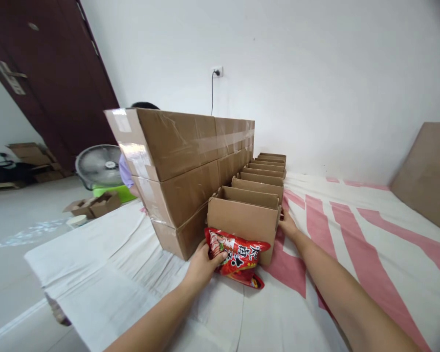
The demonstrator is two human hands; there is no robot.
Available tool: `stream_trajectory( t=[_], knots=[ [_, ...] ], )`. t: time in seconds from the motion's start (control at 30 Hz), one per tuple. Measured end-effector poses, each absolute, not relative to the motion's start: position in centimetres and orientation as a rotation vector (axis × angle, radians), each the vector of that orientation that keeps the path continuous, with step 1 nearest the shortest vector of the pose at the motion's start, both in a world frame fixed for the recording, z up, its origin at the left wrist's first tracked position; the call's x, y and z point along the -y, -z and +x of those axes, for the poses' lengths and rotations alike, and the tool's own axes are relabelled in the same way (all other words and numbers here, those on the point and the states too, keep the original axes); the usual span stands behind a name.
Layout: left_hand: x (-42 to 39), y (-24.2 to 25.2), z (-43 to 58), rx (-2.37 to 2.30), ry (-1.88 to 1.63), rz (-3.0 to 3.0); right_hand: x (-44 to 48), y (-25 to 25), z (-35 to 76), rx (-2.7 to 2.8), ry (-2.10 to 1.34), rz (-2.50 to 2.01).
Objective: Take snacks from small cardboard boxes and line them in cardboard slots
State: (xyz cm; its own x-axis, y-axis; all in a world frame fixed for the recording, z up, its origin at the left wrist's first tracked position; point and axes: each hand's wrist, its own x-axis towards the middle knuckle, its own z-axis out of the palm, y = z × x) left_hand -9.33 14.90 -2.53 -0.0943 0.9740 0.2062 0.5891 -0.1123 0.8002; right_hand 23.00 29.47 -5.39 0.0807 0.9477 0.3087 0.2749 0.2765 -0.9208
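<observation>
My left hand (201, 264) grips the left end of a shiny red food packet (238, 254) with white and black printed characters, thumb on its front. The packet lies tilted against the front face of an open cardboard box (242, 217), just above the cloth. Below it, a red edge with a dark patch shows; I cannot tell whether it is a second packet. My right hand (287, 224) is at the right side of the same box, fingers curled and partly hidden. A small dark-red spot shows by those fingers; what it belongs to is unclear.
Several more open boxes (258, 181) run in a row towards the wall. Taped cartons (183, 142) are stacked along their left. A pink-striped white cloth (352, 293) covers the surface. Left are a fan (100, 166), an open carton (106, 203) and a person's purple sleeve (124, 171).
</observation>
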Motion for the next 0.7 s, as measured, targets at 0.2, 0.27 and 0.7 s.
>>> stream_trajectory(
  t=[0.2, 0.27, 0.7],
  knots=[
    [-15.0, 4.4, -8.9, -1.649, -1.274, 1.768, -28.0, 6.5, 22.7, 1.404, -0.531, -1.464],
    [-14.9, 4.8, -9.1, -1.653, -1.301, 1.777, -27.4, 6.3, 22.7, 1.423, -0.478, -1.54],
    [-14.6, 3.7, -9.3, -1.522, -1.537, 1.484, -26.0, 5.1, 22.1, 1.657, -0.365, -1.724]
  ],
)
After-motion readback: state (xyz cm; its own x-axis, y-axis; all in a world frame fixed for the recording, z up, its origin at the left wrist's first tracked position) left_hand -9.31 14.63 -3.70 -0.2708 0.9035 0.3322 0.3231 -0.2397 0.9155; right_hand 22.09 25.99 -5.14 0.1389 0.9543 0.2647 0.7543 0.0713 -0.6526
